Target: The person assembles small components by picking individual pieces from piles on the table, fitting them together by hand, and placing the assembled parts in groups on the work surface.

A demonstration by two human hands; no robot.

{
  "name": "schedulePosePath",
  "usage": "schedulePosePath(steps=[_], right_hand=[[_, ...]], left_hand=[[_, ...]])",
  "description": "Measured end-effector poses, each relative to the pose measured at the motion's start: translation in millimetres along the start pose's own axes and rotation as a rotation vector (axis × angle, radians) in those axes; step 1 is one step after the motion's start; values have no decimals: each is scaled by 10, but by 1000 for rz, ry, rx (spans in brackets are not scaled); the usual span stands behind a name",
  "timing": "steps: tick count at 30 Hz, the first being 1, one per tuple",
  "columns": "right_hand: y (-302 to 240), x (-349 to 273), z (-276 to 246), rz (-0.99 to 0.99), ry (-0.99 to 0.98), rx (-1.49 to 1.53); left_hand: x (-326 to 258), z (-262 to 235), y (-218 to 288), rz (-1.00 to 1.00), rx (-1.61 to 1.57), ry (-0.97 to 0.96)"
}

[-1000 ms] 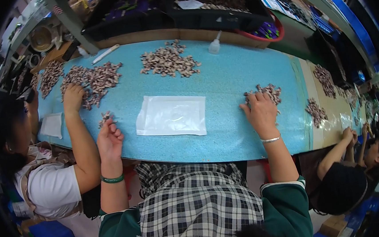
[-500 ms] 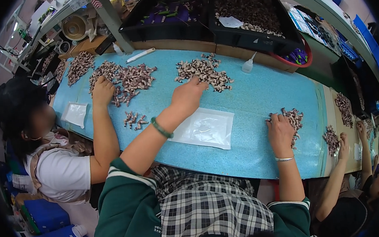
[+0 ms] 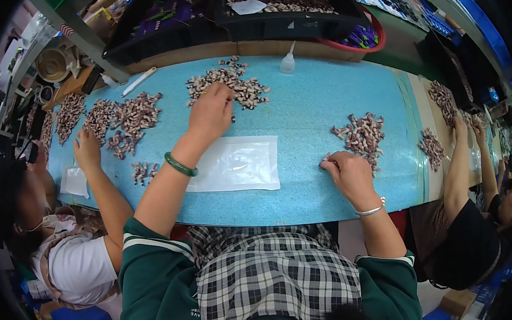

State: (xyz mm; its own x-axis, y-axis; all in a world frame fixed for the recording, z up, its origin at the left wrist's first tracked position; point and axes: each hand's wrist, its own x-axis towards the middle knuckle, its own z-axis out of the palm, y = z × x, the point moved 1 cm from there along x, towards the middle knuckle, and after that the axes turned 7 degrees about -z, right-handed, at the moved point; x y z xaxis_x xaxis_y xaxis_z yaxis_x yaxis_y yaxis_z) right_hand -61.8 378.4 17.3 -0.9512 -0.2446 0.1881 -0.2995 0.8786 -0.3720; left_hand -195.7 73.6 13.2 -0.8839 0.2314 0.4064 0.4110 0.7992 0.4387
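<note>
My left hand (image 3: 211,112), with a green bangle on the wrist, reaches across the blue table (image 3: 312,104) into the far pile of small brown and white pieces (image 3: 235,84), fingers curled down on them. My right hand (image 3: 347,174), a silver bracelet on its wrist, rests at the near edge of a second pile of the same pieces (image 3: 362,133), fingertips pinched at a piece; what it holds is hidden. A clear plastic bag (image 3: 238,164) lies flat between my hands.
A person on my left has a hand (image 3: 87,150) by another pile (image 3: 123,119), with a small heap (image 3: 142,172) nearby. A person on my right reaches to piles (image 3: 430,144). Black trays (image 3: 291,1), a small glue bottle (image 3: 287,64) and a white pen (image 3: 137,82) line the far edge.
My left hand has gone from the small heap at the left up across the table into the far pile. My right hand has stayed by its pile. The view has shifted.
</note>
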Motion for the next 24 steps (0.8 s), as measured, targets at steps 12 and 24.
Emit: schedulePosePath(steps=[12,24], right_hand=[[-20,14,-113,-340,-21,-141],[-34,51,-93,-262,-156,-72]], left_hand=[[40,-293,-226,-631,-990,-230],[-763,-570,117,-812,-1579,-335]])
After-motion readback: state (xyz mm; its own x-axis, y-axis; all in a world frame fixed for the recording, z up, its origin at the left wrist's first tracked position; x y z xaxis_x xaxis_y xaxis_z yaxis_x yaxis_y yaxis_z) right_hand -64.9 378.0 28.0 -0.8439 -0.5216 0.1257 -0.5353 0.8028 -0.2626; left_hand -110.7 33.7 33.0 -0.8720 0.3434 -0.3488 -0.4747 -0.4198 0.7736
